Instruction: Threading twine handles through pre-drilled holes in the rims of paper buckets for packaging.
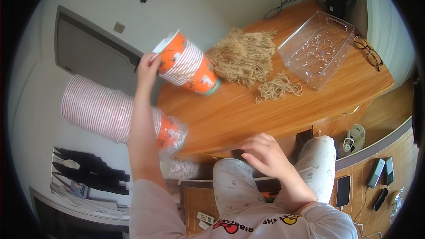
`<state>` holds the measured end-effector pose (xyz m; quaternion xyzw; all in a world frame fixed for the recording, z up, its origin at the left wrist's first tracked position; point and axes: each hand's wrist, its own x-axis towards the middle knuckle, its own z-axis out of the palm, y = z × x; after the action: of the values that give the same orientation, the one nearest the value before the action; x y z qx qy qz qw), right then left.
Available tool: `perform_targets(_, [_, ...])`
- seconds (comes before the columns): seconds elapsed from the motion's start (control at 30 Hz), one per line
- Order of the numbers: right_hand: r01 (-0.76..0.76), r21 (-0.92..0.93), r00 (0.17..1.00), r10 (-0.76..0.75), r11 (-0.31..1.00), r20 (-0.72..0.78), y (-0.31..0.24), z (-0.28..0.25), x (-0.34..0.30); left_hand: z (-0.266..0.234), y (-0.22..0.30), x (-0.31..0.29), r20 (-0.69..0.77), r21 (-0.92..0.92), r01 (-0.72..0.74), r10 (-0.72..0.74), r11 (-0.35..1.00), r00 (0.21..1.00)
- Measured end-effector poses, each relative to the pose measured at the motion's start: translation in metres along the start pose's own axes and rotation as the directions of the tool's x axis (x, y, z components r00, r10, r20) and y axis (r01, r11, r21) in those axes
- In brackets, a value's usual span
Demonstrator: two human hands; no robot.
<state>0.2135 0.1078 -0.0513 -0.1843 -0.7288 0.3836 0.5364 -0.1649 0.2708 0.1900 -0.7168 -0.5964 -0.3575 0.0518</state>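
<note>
At the table's left end, a short stack of nested orange paper cups (204, 74) with white rims stands beside a big tan bundle of twine (243, 57). My left hand (148, 68) reaches up to the stack, its fingers closed on the top cup's rim. My right hand (265, 154) hovers over my lap near the table's front edge, thumb apart from the fingers and nothing seen in it. A smaller loose tangle of twine (279, 87) lies right of the bundle.
A long plastic-wrapped stack of cups (104, 108) is left of the table (248, 110). A clear plastic tray (316, 55) with small pale bits, glasses (368, 53) and a black router (338, 4) are on the right. A phone (343, 191) lies lower right.
</note>
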Motion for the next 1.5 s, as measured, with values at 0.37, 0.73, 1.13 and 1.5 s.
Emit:
perform_targets(0.37, [0.005, -0.002, 1.0, -0.005, 1.0, 0.004, 0.002, 0.005, 0.0, 0.021, -0.03, -0.028, -0.139, -0.021, 0.081, -0.083, 0.996, 0.987])
perform_targets(0.73, [0.019, -0.049, 1.0, -0.02, 0.999, -0.016, 0.001, 0.009, 0.001, 0.016, 0.03, 0.029, 0.465, 0.143, 0.576, -0.568, 0.805, 0.679])
perform_targets(1.13, [0.022, -0.065, 0.999, -0.025, 0.998, -0.043, 0.004, 0.012, -0.001, -0.006, 0.039, 0.01, 0.096, 0.498, 0.178, -0.258, 0.849, 0.961])
perform_targets(1.5, [0.048, 0.006, 0.987, -0.047, 0.999, -0.154, 0.008, 0.016, -0.003, -0.359, 0.081, -0.049, -0.405, 0.865, 0.334, 0.128, 0.375, 0.905])
